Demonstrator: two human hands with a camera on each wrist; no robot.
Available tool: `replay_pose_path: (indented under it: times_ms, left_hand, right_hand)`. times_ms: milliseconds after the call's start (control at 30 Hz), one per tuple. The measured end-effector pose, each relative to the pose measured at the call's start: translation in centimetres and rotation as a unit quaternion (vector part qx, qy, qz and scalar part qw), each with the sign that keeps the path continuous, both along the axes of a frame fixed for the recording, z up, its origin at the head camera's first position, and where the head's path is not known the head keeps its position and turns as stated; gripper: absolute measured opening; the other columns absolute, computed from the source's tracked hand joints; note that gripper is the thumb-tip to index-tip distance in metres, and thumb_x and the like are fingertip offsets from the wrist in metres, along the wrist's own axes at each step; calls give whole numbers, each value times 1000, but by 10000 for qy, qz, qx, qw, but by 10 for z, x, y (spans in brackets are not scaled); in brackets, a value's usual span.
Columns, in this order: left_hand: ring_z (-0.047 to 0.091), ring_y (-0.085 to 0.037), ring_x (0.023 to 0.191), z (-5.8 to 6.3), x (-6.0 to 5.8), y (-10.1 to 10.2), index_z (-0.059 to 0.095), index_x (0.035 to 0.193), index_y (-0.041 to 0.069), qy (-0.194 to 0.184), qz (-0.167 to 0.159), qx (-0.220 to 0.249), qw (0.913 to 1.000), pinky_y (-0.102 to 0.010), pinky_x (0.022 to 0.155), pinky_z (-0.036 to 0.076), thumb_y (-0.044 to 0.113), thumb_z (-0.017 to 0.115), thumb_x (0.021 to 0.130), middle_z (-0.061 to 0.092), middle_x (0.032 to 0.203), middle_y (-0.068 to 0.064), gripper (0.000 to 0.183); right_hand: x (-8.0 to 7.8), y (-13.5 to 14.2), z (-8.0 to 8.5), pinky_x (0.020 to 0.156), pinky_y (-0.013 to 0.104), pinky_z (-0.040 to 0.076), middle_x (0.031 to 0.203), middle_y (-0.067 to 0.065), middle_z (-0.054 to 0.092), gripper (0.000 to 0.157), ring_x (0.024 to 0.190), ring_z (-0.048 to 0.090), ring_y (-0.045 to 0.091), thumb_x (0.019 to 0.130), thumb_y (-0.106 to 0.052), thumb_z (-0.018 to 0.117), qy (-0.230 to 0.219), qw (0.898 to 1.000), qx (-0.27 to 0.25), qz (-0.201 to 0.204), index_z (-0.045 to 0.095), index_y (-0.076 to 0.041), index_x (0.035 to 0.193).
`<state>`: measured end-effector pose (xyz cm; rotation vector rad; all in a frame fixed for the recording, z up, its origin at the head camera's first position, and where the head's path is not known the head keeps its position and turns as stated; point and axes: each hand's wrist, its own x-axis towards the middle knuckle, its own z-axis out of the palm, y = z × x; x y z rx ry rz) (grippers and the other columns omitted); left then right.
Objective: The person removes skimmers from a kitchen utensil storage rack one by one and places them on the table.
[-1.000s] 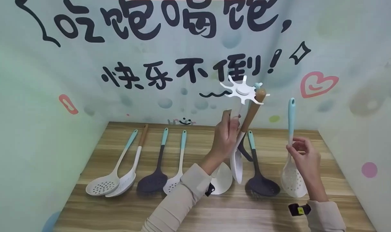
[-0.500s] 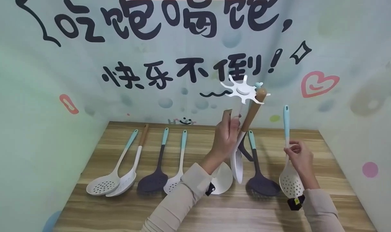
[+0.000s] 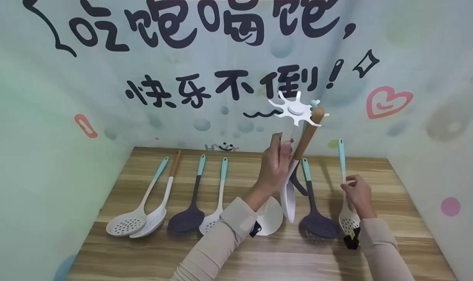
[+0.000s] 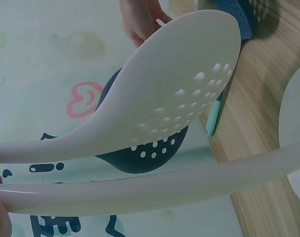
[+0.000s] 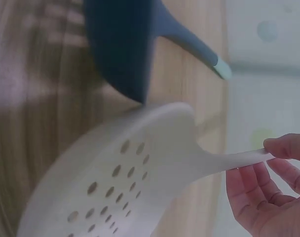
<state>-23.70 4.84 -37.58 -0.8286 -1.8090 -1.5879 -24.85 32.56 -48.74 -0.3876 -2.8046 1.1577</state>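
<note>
My left hand (image 3: pixel 273 166) grips the pole of a white utensil stand, below its star-shaped hook top (image 3: pixel 296 108). From the hooks hang a white slotted spoon (image 4: pixel 174 94) with a wooden handle and a dark slotted utensil (image 4: pixel 155 154) behind it. The stand's round white base (image 3: pixel 272 220) is partly hidden by my forearm. At the right, my right hand (image 3: pixel 358 193) pinches the thin shaft of a white skimmer (image 5: pixel 120 182) with a light blue handle, held upright. Its perforated bowl is low, beside a dark utensil (image 3: pixel 318 224); whether it touches the table I cannot tell.
On the wooden table (image 3: pixel 259 257) at left lie a white skimmer (image 3: pixel 126 224), a wooden-handled white spoon (image 3: pixel 155 218), a dark turner or ladle (image 3: pixel 185 221) and a white slotted turner (image 3: pixel 211 222). A printed cloth backdrop (image 3: pixel 205 132) rises behind and at the sides.
My right hand has brought the white skimmer lower and leftward, closer to the dark utensil. My left hand keeps its grip on the stand's pole in the same place.
</note>
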Motion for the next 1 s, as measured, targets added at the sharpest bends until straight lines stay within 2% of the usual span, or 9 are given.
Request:
replay_pose_path:
  times_ms: [300,467,600,833,1000]
  left_hand:
    - [42,-11,62,1,0,0,42,105,-3,-2,-33,-69,10000,-19,56,36,44,23,99,46,70,-10,51]
    - [41,-11,62,1,1,0,42,107,0,-40,-43,-127,9999,-19,56,36,44,23,99,45,69,-9,48]
    - [42,-12,62,2,2,0,42,106,-1,-82,-60,-147,9998,-19,56,36,44,23,99,46,70,-10,50]
    - [42,-11,63,1,2,0,41,106,-1,-135,-105,-152,9997,-18,57,36,44,23,99,46,71,-10,50]
    - [43,-10,64,-1,1,-1,42,106,-1,-113,-35,-163,9998,-18,57,37,45,23,99,46,72,-9,50]
  right_hand:
    - [-5,-3,-11,67,41,48,102,33,57,31,85,59,40,88,-7,52,-140,9985,512,120,50,12,112]
    - [-8,-4,-15,61,39,44,93,31,56,23,75,54,35,86,-4,51,-268,9959,844,185,49,10,104]
    - [-11,-6,-18,60,38,43,92,29,58,15,73,54,32,85,-2,52,-357,9932,1041,376,54,8,97]
    - [-13,-8,-23,63,39,48,100,31,61,20,79,59,35,87,-2,54,-631,9905,1063,603,62,11,101]
    - [-13,-9,-25,67,43,50,98,31,63,26,84,60,39,88,-2,49,-789,9893,925,800,61,13,104]
